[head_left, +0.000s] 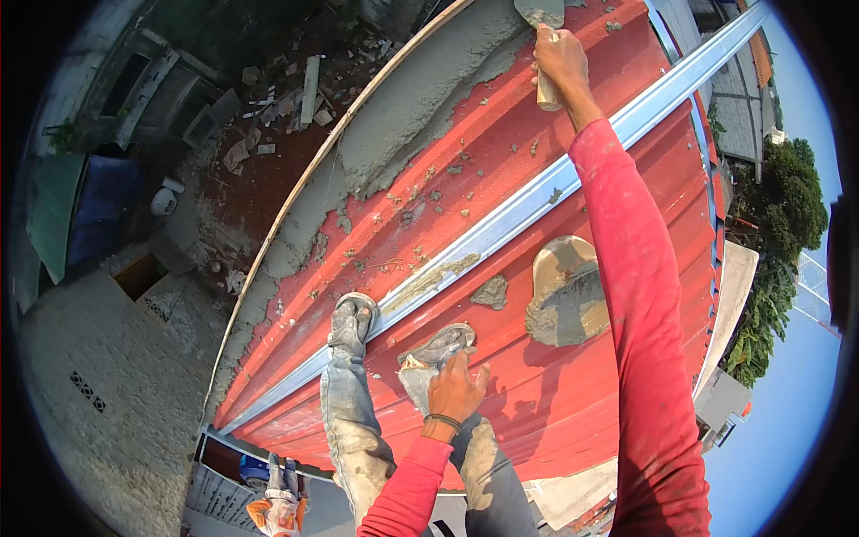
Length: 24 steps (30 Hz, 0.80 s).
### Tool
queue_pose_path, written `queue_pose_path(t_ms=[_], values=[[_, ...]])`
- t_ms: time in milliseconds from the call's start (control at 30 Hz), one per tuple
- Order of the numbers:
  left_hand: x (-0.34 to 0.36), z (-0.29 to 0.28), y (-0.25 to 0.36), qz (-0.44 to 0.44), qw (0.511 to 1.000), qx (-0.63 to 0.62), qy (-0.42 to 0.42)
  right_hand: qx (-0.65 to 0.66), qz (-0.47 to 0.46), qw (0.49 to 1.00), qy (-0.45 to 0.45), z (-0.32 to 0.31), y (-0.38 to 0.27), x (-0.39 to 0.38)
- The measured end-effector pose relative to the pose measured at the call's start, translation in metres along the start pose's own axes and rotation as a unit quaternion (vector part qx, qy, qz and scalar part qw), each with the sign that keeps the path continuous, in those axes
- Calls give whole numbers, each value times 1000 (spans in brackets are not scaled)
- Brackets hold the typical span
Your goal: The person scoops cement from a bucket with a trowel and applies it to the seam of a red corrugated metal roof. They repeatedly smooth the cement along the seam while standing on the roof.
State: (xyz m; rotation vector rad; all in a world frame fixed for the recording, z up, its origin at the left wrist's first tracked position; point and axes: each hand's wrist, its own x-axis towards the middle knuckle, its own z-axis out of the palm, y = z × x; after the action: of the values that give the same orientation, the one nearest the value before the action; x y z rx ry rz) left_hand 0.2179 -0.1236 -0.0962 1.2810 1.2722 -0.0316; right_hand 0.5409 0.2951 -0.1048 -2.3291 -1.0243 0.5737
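Observation:
My right hand (562, 64), at the end of an outstretched arm, is closed round the pale handle of a trowel (540, 12). Its blade is partly cut off by the top of the picture, over wet grey mortar (403, 98) spread along the roof's edge. Lower down, my left hand (456, 392) hangs near my knee and sandalled foot, fingers bent and apart, with nothing visible in them. Beside my right forearm a pale tub (562, 255) holds more grey mortar. Both hands are above a ribbed red metal roof (528, 179).
A long silvery metal channel (501, 224) crosses the roof diagonally, smeared with mortar near my left foot. A mortar lump (490, 293) and scattered crumbs lie about. Past the thin left rim (309, 174) is a drop to rubble-strewn ground. Another person (279, 512) is below at lower left.

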Motion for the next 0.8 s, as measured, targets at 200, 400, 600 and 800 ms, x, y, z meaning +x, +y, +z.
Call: queue_pose_path(t_ms=[200,400,600,800], values=[[-1,1,-3,12,1000,13,8,-47,-35,998,34,81,15,-95],[0,18,-33,50,996,66,-30,99,2,992,-73,108,19,-297],[2,4,-22,94,992,78,11,7,130,991,-23,-40,63,-450],[15,-19,-9,-73,976,116,-167,-295,343,888,-80,-235,105,-458]])
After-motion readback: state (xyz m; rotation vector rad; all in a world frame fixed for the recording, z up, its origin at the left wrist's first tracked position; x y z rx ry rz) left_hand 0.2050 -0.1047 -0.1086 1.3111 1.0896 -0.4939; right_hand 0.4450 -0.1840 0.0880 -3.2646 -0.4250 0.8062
